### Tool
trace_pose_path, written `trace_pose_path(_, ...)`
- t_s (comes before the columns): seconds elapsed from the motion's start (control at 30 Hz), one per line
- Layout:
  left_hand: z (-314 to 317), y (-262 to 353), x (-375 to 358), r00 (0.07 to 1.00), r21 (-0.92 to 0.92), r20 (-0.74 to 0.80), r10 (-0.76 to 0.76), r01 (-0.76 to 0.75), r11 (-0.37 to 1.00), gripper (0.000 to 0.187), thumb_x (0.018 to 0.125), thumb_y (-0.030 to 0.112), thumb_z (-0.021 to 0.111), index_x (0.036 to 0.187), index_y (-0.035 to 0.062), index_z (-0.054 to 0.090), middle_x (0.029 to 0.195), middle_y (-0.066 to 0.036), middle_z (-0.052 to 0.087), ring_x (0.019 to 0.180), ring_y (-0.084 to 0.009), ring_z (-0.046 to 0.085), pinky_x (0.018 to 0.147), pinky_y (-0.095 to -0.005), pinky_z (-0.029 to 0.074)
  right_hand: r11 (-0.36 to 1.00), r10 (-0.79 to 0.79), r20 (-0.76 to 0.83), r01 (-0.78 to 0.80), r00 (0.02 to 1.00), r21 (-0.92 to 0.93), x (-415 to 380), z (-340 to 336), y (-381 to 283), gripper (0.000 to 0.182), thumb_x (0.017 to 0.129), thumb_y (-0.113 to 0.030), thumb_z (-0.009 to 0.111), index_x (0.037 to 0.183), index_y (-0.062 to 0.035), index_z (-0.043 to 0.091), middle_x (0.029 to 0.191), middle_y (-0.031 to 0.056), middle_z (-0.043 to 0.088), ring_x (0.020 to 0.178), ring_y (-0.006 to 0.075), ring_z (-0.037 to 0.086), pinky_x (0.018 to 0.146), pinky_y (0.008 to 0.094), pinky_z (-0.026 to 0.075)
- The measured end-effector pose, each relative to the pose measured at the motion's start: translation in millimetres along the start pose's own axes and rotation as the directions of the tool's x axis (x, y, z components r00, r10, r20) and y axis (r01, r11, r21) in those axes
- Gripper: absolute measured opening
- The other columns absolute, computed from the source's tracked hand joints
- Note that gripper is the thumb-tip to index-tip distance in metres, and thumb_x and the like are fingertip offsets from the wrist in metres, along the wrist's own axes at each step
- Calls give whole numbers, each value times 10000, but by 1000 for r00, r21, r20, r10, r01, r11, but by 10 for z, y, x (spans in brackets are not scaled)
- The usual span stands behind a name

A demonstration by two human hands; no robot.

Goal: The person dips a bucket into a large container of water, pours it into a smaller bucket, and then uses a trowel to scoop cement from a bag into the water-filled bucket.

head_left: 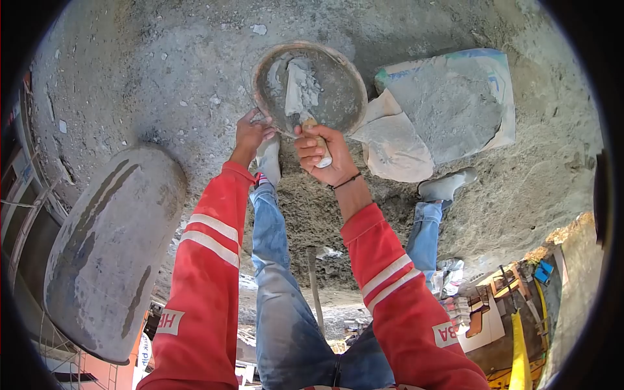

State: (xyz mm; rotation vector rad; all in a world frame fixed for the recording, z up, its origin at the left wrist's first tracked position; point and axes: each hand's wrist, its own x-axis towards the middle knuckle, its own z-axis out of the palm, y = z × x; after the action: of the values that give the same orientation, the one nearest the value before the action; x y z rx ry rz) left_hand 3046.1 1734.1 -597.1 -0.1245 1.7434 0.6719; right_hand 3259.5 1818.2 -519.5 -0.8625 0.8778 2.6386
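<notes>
A round, shallow basin (354,71) with a dirty brown rim rests on the ground and holds some grey mix. My right hand (323,153) is wrapped round the light handle of a trowel (300,88). Its blade lies inside the basin, coated with pale grey material. At the basin's near left rim is my left hand (252,133), its fingers curled against the edge. Just right of the basin lies a torn-open paper sack (403,153) with grey powder (448,110) showing in it.
On the left is a large grey, rounded, trough-like object (110,247) with dark wet streaks. My feet stand either side, one shoe (445,185) near the sack. A thin upright shaft (315,286) shows between my legs. Rough ground (195,78) carries small chips.
</notes>
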Motion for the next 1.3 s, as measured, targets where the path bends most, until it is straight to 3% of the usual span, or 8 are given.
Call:
trace_pose_path(0.03,-10,-18,17,1000,-15,4,6,-6,1000,796,934,57,679,1564,-19,199,1244,-232,625,974,-313,711,800,-367,589,966,85,121,-111,989,234,75,-45,-28,230,972,-183,538,1116,-8,576,694,-12,508,487,60,435,447,216,396)
trace_pose_path(0.27,-22,-27,32,1000,26,22,16,-17,1000,781,946,71,667,1564,-21,199,1246,-229,627,978,-318,708,802,-363,585,974,107,308,-161,945,157,-489,-178,78,278,994,-241,521,1146,-13,568,682,-11,486,477,53,425,443,217,392)
trace_pose_path(0.4,-38,-54,67,999,42,53,6,-9,999,704,968,62,612,1560,15,235,1230,-192,629,988,-302,697,845,-366,573,951,-64,47,75,997,-300,-1457,-209,-121,229,1012,-234,498,1142,-60,568,711,-3,511,479,61,450,457,234,402)
trace_pose_path(0.47,-10,-54,53,997,43,76,6,-10,999,715,967,74,625,1562,20,232,1248,-186,621,990,-299,694,862,-380,573,517,-489,-254,43,835,-855,-1926,-394,-365,227,959,-214,570,1109,-44,549,752,81,576,498,183,522,495,332,464)
trace_pose_path(0.57,-18,-61,58,998,67,58,10,-14,998,723,968,92,637,1562,25,229,1288,-188,598,1013,-296,684,895,-393,566,-394,-886,240,-374,396,-840,-2633,-1229,-1128,392,847,-222,658,1138,-28,481,880,292,633,691,521,590,628,558,490)
trace_pose_path(0.67,0,-83,48,999,18,24,24,-25,1000,645,948,84,678,1501,29,349,1154,-155,661,951,-279,702,847,-364,595,-174,-984,131,-756,118,-631,-3227,-1662,-2037,338,877,-237,639,1105,-77,448,825,285,671,765,510,645,642,594,507)
trace_pose_path(0.77,-10,-149,77,1000,83,1,12,-12,996,743,974,104,638,1573,53,201,1355,-177,559,1108,-302,647,946,-416,545,-86,-986,167,-888,11,-451,-3533,-1950,-2846,383,879,-246,640,1140,-59,430,828,273,685,787,480,677,667,573,531)
trace_pose_path(1.3,119,-118,0,994,142,-106,8,8,990,746,980,130,645,1570,31,199,1325,-157,571,1066,-288,656,904,-402,562,-267,-924,59,-525,379,-808,-2412,-2531,-2165,438,822,-169,672,1149,44,471,889,339,669,870,543,646,806,559,537)
